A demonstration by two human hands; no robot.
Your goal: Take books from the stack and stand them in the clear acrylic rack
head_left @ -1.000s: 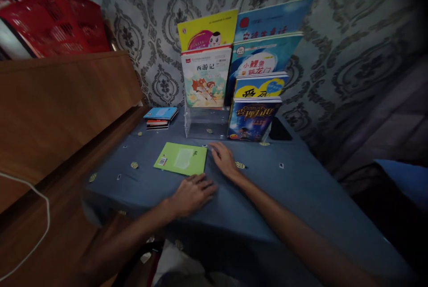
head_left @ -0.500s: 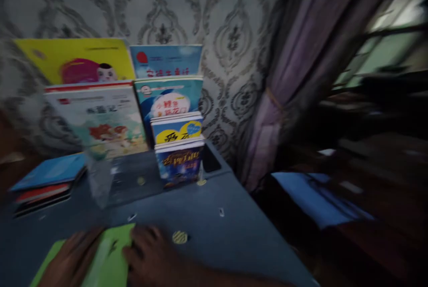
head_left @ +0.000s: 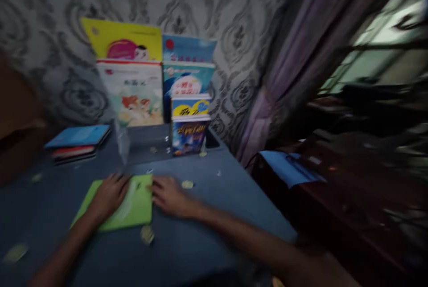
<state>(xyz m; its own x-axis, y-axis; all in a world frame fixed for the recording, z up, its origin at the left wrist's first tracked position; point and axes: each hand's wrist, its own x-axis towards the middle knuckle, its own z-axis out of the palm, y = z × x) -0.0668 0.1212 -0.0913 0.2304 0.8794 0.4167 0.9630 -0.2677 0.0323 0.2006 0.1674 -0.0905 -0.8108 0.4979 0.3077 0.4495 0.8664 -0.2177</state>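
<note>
A thin green booklet (head_left: 133,207) lies flat on the blue-covered table (head_left: 207,233). My left hand (head_left: 109,194) rests flat on top of the booklet, fingers spread. Just off the booklet's right edge, my right hand (head_left: 169,195) touches that edge with its fingers apart. The picture is blurred by motion, so any grip on the booklet cannot be made out. Behind the hands, a clear stand (head_left: 127,146) holds several upright picture books (head_left: 155,84) against the wall.
A small stack of flat books (head_left: 78,142) with a blue one on top lies at the back left. A purple curtain (head_left: 284,77) hangs to the right of the table. A dark low surface with a blue sheet (head_left: 290,169) stands beyond the table's right edge.
The view has swung right, then partly back left. My left hand has moved onto the green booklet, and my right hand now sits at its right edge.
</note>
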